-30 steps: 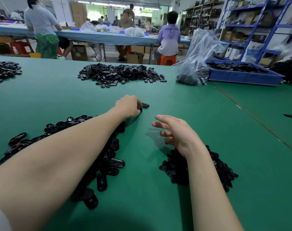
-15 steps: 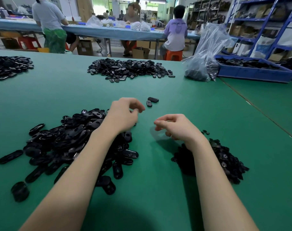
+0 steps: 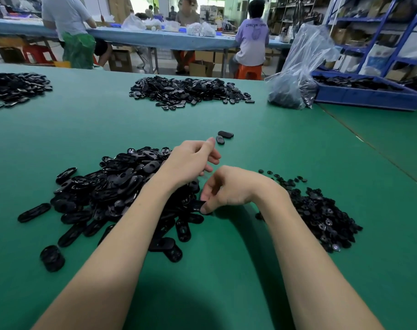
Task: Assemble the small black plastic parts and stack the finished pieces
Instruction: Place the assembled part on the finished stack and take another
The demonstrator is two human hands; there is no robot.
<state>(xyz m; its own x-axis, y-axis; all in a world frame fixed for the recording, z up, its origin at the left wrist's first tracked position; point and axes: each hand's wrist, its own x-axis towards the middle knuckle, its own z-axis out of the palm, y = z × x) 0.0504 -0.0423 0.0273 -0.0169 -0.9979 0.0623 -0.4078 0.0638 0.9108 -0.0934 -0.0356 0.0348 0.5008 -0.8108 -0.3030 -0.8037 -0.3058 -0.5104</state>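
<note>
A heap of black oval plastic pieces (image 3: 112,194) lies on the green table (image 3: 226,270) at my left. A smaller heap of small round black parts (image 3: 321,210) lies at my right. My left hand (image 3: 190,163) hovers over the right edge of the oval heap, fingers loosely curled, holding nothing that I can see. My right hand (image 3: 231,189) reaches across to the oval heap's near right edge and pinches one black oval piece (image 3: 198,206) with its fingertips. Two finished oval pieces (image 3: 223,136) lie side by side just beyond my left hand.
Further heaps of black parts lie at the far middle (image 3: 190,91) and far left (image 3: 14,86). A clear plastic bag (image 3: 298,75) and a blue tray (image 3: 369,96) stand far right. People sit and stand at a blue table (image 3: 143,36) behind.
My left hand let go of a piece beyond the heap and drew back toward me. My right hand moved left and down to the oval heap and took hold of a piece.
</note>
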